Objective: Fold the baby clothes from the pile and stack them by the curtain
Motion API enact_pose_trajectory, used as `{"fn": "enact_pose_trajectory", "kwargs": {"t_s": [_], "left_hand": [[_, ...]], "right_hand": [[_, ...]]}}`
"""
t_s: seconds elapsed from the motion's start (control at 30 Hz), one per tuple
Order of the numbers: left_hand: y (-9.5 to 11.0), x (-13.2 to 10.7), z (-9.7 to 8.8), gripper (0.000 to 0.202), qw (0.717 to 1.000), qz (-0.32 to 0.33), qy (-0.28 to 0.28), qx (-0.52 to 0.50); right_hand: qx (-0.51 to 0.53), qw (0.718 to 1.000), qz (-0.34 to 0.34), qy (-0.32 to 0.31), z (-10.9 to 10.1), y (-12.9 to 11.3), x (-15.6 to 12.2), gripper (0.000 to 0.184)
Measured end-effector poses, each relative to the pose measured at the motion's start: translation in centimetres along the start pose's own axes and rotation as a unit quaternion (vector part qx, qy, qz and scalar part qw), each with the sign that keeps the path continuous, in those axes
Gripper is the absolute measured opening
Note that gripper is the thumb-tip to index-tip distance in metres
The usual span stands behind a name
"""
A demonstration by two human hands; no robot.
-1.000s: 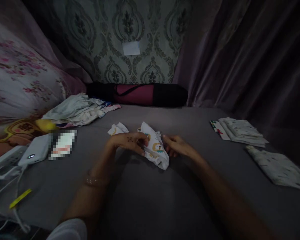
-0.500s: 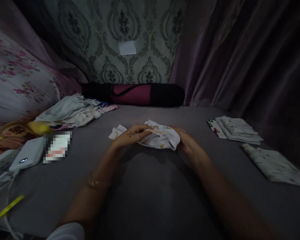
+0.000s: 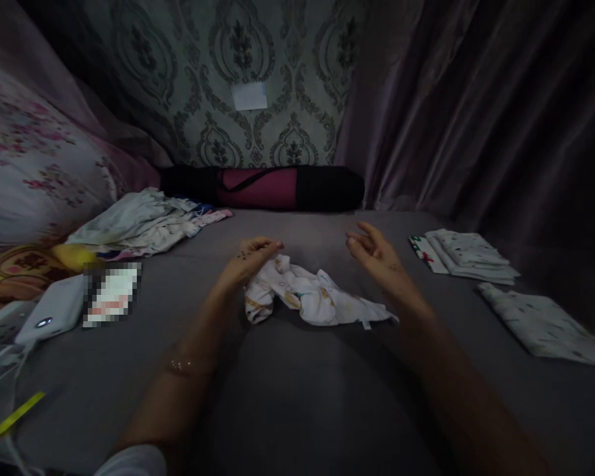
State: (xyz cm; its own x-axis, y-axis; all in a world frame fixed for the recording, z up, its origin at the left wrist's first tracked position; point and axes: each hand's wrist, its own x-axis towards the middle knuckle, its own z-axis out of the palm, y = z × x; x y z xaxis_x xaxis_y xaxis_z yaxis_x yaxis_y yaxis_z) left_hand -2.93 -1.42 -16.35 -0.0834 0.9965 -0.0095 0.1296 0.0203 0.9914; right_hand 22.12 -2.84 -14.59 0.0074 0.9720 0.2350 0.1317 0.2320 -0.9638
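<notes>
A crumpled white printed garment (image 3: pixel 322 297) with yellow-brown figures lies on the grey bed cover (image 3: pixel 297 396) in front of me. A small white tag sticks out at its lower right edge. My left hand (image 3: pixel 252 259) is at the garment's upper left end, thumb and fingers pinched together on the fabric, part of which bunches below the palm. Above the garment's right end is my right hand (image 3: pixel 379 258), apart from the cloth, with fingers loosely curled, separated and holding nothing.
Folded printed cloths (image 3: pixel 471 254) are stacked at right, with another folded cloth (image 3: pixel 545 324) nearer me. Rumpled clothes (image 3: pixel 139 221) lie at left behind a white power bank (image 3: pixel 54 311) with cables. A black and maroon long bag (image 3: pixel 262 188) rests along the wall.
The garment has gone from bunched between both hands to lying more spread out and closer to me. My right hand has let go and lifted; my left has shifted slightly.
</notes>
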Motion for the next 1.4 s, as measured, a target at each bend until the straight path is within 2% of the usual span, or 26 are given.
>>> {"fn": "enact_pose_trajectory", "kwargs": {"t_s": [0.1, 0.17, 0.27, 0.33, 0.43, 0.5, 0.57, 0.63, 0.73, 0.8, 0.87, 0.93, 1.0, 1.07, 1.13, 1.2, 1.27, 1.33, 1.4], "left_hand": [[-1.4, 1.0, -1.6, 0.039, 0.995, -0.058, -0.027, 0.072], [-1.5, 0.8, -2.7, 0.041, 0.986, -0.081, -0.080, 0.125], [-0.8, -0.1, -3.8, 0.038, 0.965, -0.116, -0.181, 0.153], [-0.4, -0.5, -3.9, 0.034, 0.960, -0.116, -0.212, 0.144], [-0.1, -0.5, -3.6, 0.026, 0.976, -0.071, -0.155, 0.136], [0.1, -0.4, -3.3, 0.025, 0.987, -0.034, -0.103, 0.119], [0.5, -0.4, -3.2, 0.028, 0.993, -0.006, -0.075, 0.091], [1.1, -0.7, -3.3, 0.032, 0.996, 0.021, -0.061, 0.063], [2.0, -1.3, -3.4, 0.038, 0.996, 0.055, -0.067, 0.036], [2.4, -1.6, -3.3, 0.039, 0.994, 0.055, -0.087, 0.027], [2.4, -1.6, -3.2, 0.036, 0.994, 0.033, -0.098, 0.028], [2.1, -1.5, -3.2, 0.035, 0.995, 0.011, -0.093, 0.031], [1.7, -1.3, -3.2, 0.035, 0.996, 0.003, -0.081, 0.030], [1.4, -1.3, -3.4, 0.035, 0.996, 0.006, -0.078, 0.030], [1.6, -1.4, -3.5, 0.034, 0.996, 0.012, -0.082, 0.029], [2.4, -1.4, -3.7, 0.034, 0.995, 0.018, -0.091, 0.040], [3.7, -1.1, -3.8, 0.037, 0.992, 0.041, -0.097, 0.069], [5.5, -0.4, -4.0, 0.040, 0.985, 0.095, -0.088, 0.111], [7.6, 0.7, -4.1, 0.042, 0.970, 0.165, -0.062, 0.165]], "right_hand": [[-0.056, 0.998, 0.020, -0.022, -0.2, 1.7, 0.9, 0.041], [-0.096, 0.989, 0.053, -0.098, -0.3, 2.3, 0.9, 0.031], [-0.183, 0.949, 0.086, -0.240, 0.1, 3.2, 0.1, 0.030], [-0.242, 0.931, 0.055, -0.269, 0.8, 4.1, -0.5, 0.027], [-0.292, 0.916, -0.017, -0.277, 2.0, 4.9, -1.1, 0.024], [-0.298, 0.913, -0.037, -0.277, 2.2, 4.5, -1.2, 0.021], [-0.291, 0.927, -0.048, -0.231, 1.8, 3.2, -1.1, 0.022], [-0.279, 0.944, -0.085, -0.152, 0.8, 1.4, -1.0, 0.024], [-0.255, 0.953, -0.148, -0.069, -0.7, -1.0, -0.9, 0.021], [-0.209, 0.969, -0.119, -0.063, -1.3, -1.8, -0.9, 0.022], [-0.133, 0.987, -0.028, -0.086, -1.3, -1.6, -0.7, 0.030], [-0.062, 0.989, 0.075, -0.107, -1.2, -1.0, -0.4, 0.036], [-0.015, 0.982, 0.144, -0.118, -1.2, -0.4, -0.1, 0.034], [0.004, 0.975, 0.174, -0.135, -1.5, -0.2, 0.0, 0.034], [-0.012, 0.972, 0.174, -0.159, -2.1, -0.5, 0.1, 0.035], [-0.067, 0.969, 0.152, -0.183, -2.9, -1.4, 0.5, 0.035], [-0.144, 0.966, 0.094, -0.194, -3.5, -2.6, 1.2, 0.034], [-0.213, 0.960, 0.012, -0.183, -4.0, -4.1, 2.4, 0.033], [-0.270, 0.950, -0.073, -0.141, -4.2, -5.7, 3.7, 0.032]]}}
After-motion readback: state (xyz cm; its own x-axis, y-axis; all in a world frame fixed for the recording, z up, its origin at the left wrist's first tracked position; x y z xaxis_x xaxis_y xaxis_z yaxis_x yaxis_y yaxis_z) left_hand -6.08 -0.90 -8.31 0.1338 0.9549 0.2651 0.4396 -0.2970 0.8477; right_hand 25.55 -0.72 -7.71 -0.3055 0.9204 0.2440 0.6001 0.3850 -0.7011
